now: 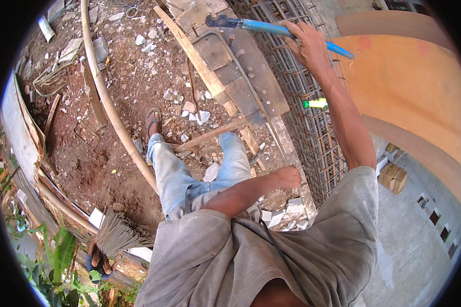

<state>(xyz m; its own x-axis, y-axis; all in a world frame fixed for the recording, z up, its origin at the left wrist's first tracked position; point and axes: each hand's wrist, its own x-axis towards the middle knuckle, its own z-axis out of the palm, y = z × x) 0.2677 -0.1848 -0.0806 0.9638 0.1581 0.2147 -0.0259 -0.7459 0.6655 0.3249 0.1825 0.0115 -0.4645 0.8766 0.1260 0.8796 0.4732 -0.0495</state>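
My right hand (310, 43) is wrapped round the blue handle of a rebar bending wrench (264, 26), raised over the far end of a plank bench (241, 94). The wrench's dark, notched head points left, just above a bent steel bar (239, 66) on the bench. That bar curves at its far end and runs down toward my left hand (289, 177). My left hand is closed in a fist beside the bench's near right edge, in line with the bar; what its fingers hold, if anything, is hidden.
Tied rebar cages (312, 123) line the bench's right side, with a green-capped bottle (315, 103) on them. A curved orange panel (404, 87) stands farther right. Left lies rubble-strewn soil (123, 92) crossed by a long pole (105, 97). Another person (98, 263) is lower left, beside bundled rods (119, 234).
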